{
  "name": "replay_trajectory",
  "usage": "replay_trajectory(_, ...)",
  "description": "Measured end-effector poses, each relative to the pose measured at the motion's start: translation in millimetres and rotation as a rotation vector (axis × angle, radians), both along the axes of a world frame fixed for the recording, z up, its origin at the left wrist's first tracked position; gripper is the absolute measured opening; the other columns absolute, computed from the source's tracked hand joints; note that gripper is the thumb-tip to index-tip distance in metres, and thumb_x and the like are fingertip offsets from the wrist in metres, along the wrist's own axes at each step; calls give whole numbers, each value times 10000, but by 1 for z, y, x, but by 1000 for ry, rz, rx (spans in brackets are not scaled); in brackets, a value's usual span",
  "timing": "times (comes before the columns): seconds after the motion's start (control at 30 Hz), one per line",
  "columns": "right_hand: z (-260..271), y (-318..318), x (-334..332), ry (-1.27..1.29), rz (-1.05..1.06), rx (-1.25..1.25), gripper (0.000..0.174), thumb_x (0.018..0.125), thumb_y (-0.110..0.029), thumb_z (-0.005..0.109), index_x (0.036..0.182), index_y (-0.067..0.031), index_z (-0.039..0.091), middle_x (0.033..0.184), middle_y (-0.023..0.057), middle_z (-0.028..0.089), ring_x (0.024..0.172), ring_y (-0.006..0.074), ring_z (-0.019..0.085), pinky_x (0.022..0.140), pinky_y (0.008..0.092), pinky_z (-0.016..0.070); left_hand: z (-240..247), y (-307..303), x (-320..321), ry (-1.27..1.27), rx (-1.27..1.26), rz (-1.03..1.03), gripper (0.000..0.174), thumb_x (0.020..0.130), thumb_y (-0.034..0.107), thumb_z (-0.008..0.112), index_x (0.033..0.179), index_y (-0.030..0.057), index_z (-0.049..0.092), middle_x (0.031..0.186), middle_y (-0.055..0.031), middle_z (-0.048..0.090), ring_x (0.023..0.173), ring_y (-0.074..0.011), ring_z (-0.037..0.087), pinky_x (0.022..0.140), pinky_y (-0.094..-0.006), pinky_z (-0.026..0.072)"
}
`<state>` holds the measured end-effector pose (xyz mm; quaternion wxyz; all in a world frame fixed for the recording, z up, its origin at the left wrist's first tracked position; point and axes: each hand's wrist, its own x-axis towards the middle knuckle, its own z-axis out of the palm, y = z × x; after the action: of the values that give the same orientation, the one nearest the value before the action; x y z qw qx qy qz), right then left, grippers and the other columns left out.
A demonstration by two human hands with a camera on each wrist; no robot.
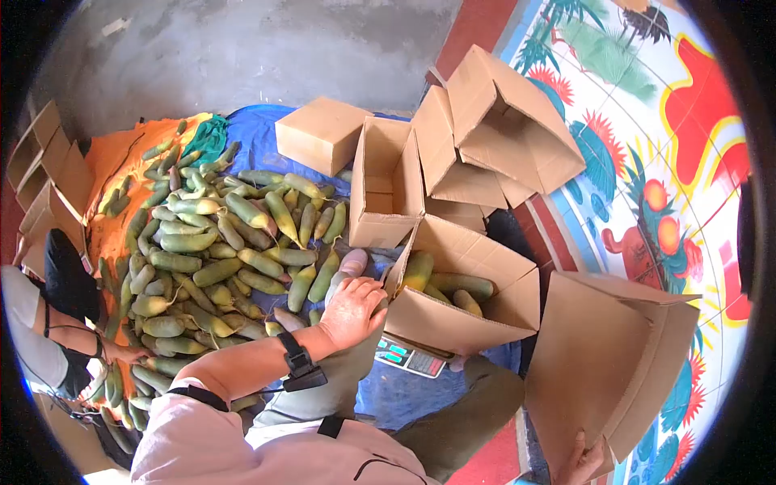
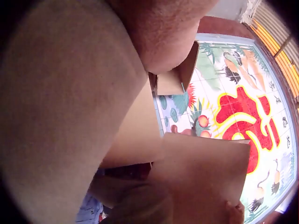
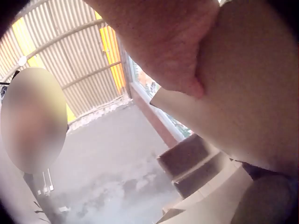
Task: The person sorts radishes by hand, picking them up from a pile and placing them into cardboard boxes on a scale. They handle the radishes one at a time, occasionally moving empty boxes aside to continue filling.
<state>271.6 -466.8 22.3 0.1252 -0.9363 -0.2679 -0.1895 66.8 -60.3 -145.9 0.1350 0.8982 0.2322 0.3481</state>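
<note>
My left hand (image 1: 353, 311) rests on my raised knee with its fingers relaxed, beside the heap of green radishes (image 1: 218, 271). At the lower right my right hand (image 1: 584, 461) grips the edge of an open cardboard box (image 1: 602, 364), fingers curled over its wall. In the right wrist view that hand (image 3: 173, 51) lies against a broad cardboard panel (image 3: 252, 79). Between my hands, another open carton (image 1: 477, 319) holds several radishes (image 1: 457, 284) and sits over a digital scale (image 1: 411, 357).
Empty cartons (image 1: 388, 182) stand behind the scale, one (image 1: 517, 121) tipped on its side. A closed box (image 1: 323, 133) sits near the wall. Blue sheeting (image 1: 404, 396) and orange sheeting (image 1: 105, 162) cover the ground. At the left another person's hand (image 1: 125, 353) reaches toward the radishes.
</note>
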Motion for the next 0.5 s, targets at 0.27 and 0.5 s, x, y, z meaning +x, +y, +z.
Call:
replay_trajectory(0.27, 35, 63, -3, -206, 229, 551, 264, 861, -68, 528, 1083, 76, 536, 1023, 197, 585, 946, 273, 558, 819, 376, 418, 2, 0, -7, 18, -30, -11, 278, 741, 211, 626, 963, 52, 579, 1077, -114, 566, 1072, -265, 498, 916, -396, 365)
replay_trajectory(0.5, 91, 181, 77, -526, 474, 400, 154, 796, -20, 585, 940, 32, 567, 817, 198, 554, 736, 359, 533, 634, 380, 425, -1, 1, -5, -3, -26, -27, 283, 736, 217, 628, 962, 53, 582, 1075, -107, 571, 1063, -262, 507, 899, -400, 380)
